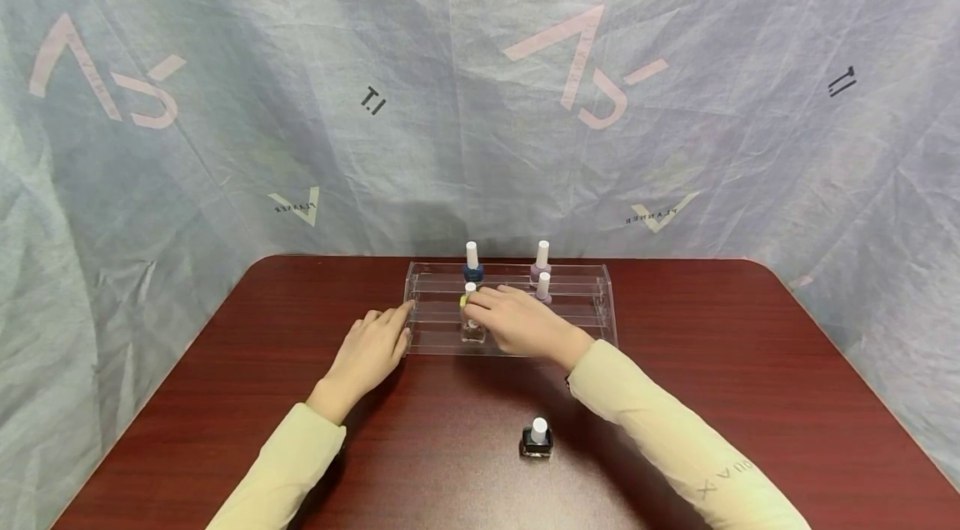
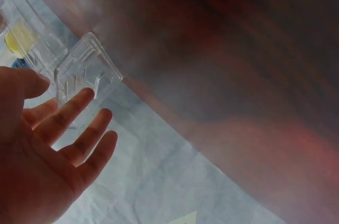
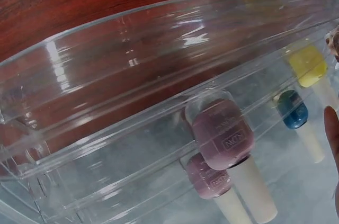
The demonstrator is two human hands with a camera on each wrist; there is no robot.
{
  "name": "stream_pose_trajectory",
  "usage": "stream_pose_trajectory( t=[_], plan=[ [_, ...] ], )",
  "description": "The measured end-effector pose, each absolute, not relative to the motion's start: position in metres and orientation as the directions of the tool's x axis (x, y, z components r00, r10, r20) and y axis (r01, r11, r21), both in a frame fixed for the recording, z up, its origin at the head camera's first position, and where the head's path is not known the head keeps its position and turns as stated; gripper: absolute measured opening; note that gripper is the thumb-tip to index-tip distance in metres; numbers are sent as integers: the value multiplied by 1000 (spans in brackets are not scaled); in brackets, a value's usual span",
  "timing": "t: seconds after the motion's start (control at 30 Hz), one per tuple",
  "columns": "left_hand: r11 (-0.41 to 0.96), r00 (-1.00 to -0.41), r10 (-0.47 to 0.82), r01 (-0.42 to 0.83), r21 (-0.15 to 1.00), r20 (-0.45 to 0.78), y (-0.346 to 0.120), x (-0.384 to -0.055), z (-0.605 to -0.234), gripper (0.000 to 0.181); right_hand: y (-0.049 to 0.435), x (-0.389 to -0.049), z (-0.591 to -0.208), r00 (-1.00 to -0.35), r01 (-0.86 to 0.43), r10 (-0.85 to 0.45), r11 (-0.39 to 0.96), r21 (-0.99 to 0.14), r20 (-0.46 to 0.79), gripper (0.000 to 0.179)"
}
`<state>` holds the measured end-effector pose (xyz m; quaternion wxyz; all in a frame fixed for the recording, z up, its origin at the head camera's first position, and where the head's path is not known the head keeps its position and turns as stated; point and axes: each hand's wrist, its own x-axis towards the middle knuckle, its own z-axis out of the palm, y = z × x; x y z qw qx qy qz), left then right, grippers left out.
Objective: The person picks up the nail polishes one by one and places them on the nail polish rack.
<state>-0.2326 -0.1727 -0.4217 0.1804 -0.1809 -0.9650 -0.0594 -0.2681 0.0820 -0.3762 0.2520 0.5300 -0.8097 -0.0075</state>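
A clear tiered rack [image 1: 510, 270] stands near the table's back edge. My right hand [image 1: 517, 320] pinches the top of a nail polish bottle [image 1: 472, 333] with brownish contents, at the rack's front tier; its cap is hidden by the fingers. Just behind it is a yellow nail polish bottle [image 3: 308, 66]. A blue bottle [image 1: 472, 272] and two mauve bottles [image 3: 223, 135] [image 3: 207, 177] stand on the rack, all white-capped. At the rack's left end, my left hand [image 1: 367, 353] touches the side panel [image 2: 87, 70] with fingers extended.
A black nail polish bottle [image 1: 537, 440] with a white cap stands on the dark red table [image 1: 435, 463], in front of the rack. Grey printed cloth [image 1: 450, 138] hangs behind the table and along both sides.
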Motion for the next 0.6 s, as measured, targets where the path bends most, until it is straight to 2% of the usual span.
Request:
stream_pose_trajectory(
  t=[0.17,0.6],
  plan=[
    [928,-868,326,370,51,375,-173,-233,-421,43,82,-273,-380,-307,-850,-857,442,286,414,39],
    [927,-864,328,373,48,382,-174,-234,-422,43,79,-278,-389,-327,-846,-860,451,285,391,36]
  ],
)
